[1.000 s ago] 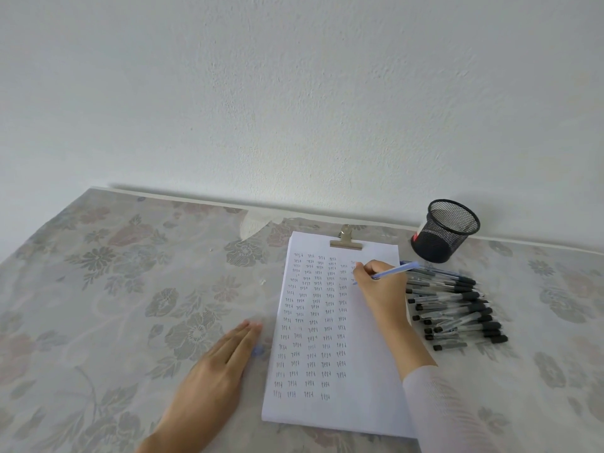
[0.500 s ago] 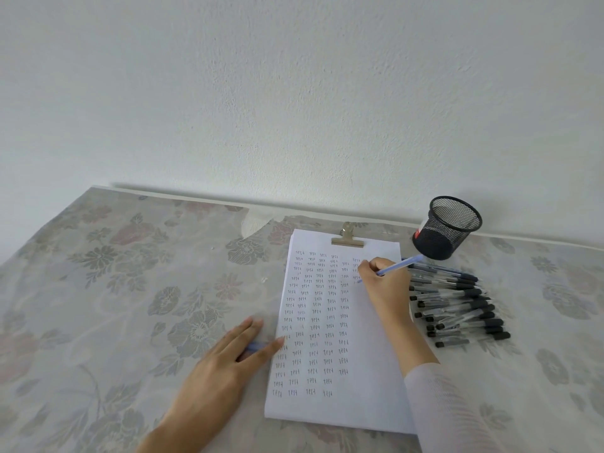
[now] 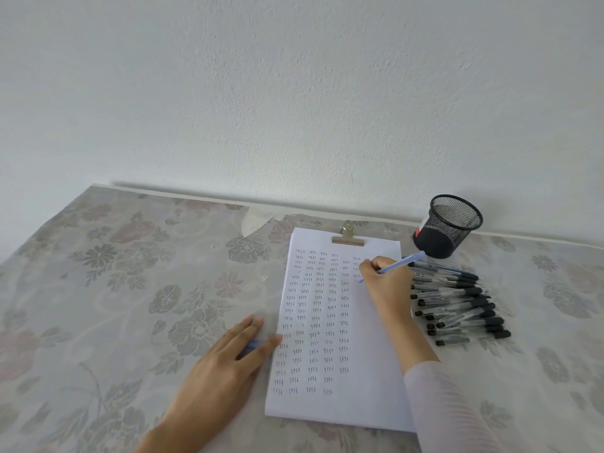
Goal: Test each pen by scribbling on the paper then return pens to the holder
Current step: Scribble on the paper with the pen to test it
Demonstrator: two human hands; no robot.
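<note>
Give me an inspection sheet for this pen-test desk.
Surface: table, floral-patterned.
Job's things: paper clipped, rows of "test" written; blue pen in use; pens piled right of the paper; holder upright, no pens sticking out.
Clutter: small blue piece under the left fingers.
Hands: right hand grips the blue pen, tip at the paper; left hand flat on the table, at the paper's edge.
Cables: nothing seen.
Surroundings: white wall.
</note>
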